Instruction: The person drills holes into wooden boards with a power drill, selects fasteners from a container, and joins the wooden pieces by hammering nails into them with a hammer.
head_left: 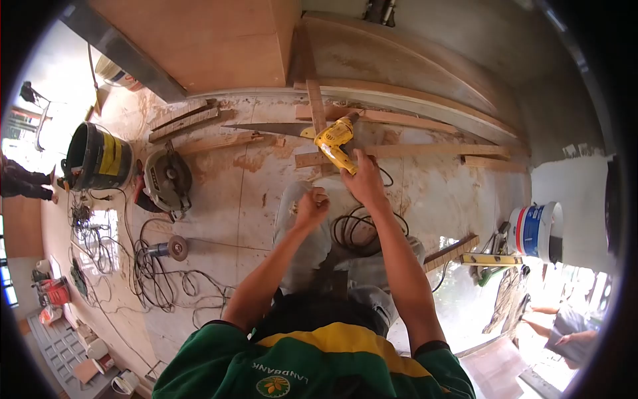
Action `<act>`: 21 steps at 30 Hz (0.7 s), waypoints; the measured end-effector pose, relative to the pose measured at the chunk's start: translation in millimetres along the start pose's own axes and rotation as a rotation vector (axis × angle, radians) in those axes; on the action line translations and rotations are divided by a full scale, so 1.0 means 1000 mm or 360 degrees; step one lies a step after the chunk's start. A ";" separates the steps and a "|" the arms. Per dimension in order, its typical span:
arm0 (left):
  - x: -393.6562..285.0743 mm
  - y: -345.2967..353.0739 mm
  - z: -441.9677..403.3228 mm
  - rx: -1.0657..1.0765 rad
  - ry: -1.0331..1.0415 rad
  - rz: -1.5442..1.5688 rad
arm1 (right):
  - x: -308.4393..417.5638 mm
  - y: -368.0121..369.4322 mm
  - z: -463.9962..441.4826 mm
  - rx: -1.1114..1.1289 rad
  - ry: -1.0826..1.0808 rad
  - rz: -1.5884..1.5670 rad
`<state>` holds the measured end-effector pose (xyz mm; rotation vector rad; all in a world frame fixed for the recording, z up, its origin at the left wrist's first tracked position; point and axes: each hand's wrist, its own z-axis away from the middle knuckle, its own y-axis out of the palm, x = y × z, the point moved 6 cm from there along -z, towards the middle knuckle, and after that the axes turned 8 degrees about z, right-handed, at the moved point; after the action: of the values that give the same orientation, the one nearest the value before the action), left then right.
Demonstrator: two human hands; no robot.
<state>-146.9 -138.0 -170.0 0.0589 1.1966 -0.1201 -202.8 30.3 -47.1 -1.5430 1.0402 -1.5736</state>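
My right hand (364,179) is closed at the lower end of the grip of a yellow power drill (334,139), whose front points up and to the right. Close by on the left, my left hand (311,207) is curled shut above my knee; what its fingers hold, if anything, is too small to make out. Beyond the drill, a narrow wooden strip (310,73) runs away toward the wall. A handsaw blade (266,128) lies on the floor left of the drill. Wooden battens (425,151) lie to the right, and a coiled black cord (352,229) is between my legs.
A circular saw (167,181) and an angle grinder (174,248) lie on the left among tangled cables (149,279). Further left stands a black bucket (100,159). A white and blue bucket (531,231) and a spirit level (492,259) are at right. Other people show at both sides.
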 end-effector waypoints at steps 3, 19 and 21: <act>0.005 0.019 -0.009 0.0001 0.0083 -0.0173 | -0.016 0.051 -0.034 0.0300 0.0100 0.0306; 0.024 0.034 -0.011 0.0190 -0.0437 0.1090 | -0.026 0.121 -0.068 0.0864 0.0381 0.0562; 0.035 0.039 -0.017 0.0156 -0.0510 0.1037 | -0.025 0.107 -0.070 0.0907 0.0361 0.0629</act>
<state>-144.9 -99.8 -209.5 0.4924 0.8039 0.3727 -277.9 11.0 -152.2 -0.7408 0.8447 -1.5956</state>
